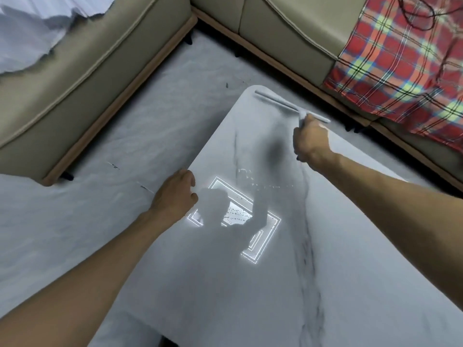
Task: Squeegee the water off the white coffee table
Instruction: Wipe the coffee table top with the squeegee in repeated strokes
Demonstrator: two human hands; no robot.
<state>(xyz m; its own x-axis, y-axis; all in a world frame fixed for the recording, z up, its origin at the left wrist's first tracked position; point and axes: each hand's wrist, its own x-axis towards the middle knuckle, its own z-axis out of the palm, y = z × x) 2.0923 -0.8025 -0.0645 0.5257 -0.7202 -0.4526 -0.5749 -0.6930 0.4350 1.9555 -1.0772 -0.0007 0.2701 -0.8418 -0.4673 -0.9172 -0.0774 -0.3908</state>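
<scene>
Head view, right fingers: your right hand (312, 140) has its fingers curled tightly round the handle of the squeegee (288, 105), the back of the hand toward you.
Left fingers: your left hand (175, 196) lies at the table's left edge, fingers bent and close together, thumb on the top. Whether they clasp the edge cannot be told.
Squeegee: its long, pale, straight blade lies across the far corner of the white coffee table (350, 271), and its right end reaches past the far edge. Your fist hides the handle.
Water: fine water droplets (238, 215) glint inside the light reflection (260, 249) near the table's middle.
In the way: shadows of your hands and arms fall across the reflection.
Surroundings: the sofa sections (100, 78) flank the far corner on the left and beyond. A plaid blanket (400, 71) hangs over the far one, with a dark cable (421, 28) on it. A crumpled white cloth (30, 28) lies on the left one.
Materials: the tabletop is glossy, marble-veined and round-cornered. The sofas are beige with wood-toned bases. The floor (75, 221) is pale grey.
Counts: two hands, one squeegee, one table, two sofa sections, one blanket.
</scene>
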